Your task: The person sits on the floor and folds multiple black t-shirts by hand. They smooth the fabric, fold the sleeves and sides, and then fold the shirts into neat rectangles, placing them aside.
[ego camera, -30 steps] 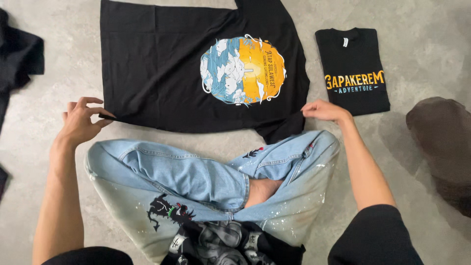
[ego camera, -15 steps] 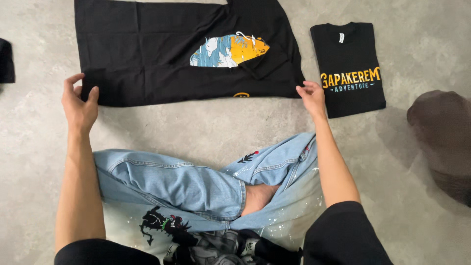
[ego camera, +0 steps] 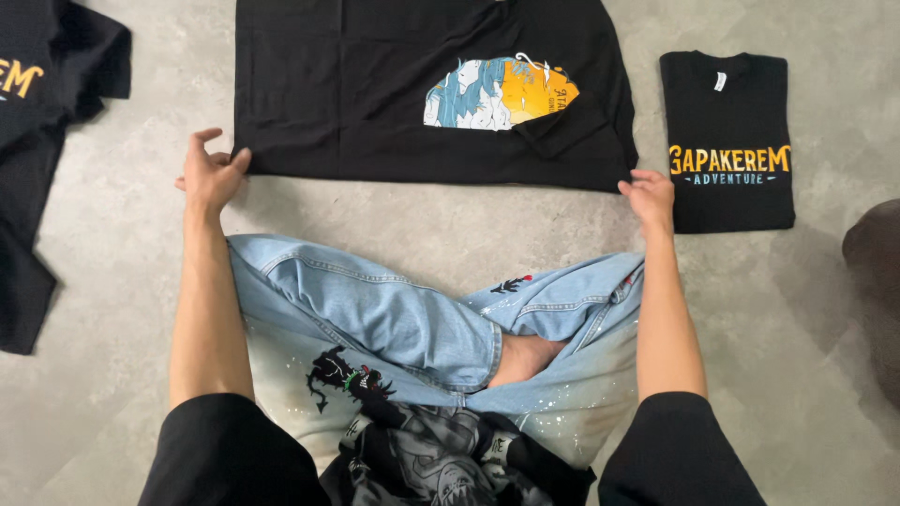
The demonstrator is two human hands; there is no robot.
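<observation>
Here, every place is given from the black T-shirt on the floor.

Shirt: the black T-shirt [ego camera: 375, 112] lay flat on the grey floor [ego camera: 131, 394], folded so its near edge ran straight across in front of the person; a round blue and orange print [ego camera: 497, 94] showed partly, cut by a fold, with a sleeve flap laid over its right side.

Left hand: the left hand [ego camera: 211, 173] sat at the shirt's near left corner, fingers spread and apart, fingertips touching the edge; it pinched nothing that could be seen.

Right hand: the right hand [ego camera: 649, 195] rested at the shirt's near right corner, fingers curled down onto the hem; whether cloth was pinched under them could not be told.

Legs: crossed legs in light blue jeans [ego camera: 394, 319] lay just below the shirt's near edge, apart from it.

Right of the shirt: a smaller folded black shirt [ego camera: 727, 141] with yellow lettering lay close beside, nearly touching the right hand.

Left of the shirt: another dark garment [ego camera: 47, 141] lay spread, well apart.

Risk: the fold looked likely to go crooked if one corner were lifted ahead of the other, since the left hand had only a light touch; the loose sleeve flap could slip out and bunch.
</observation>
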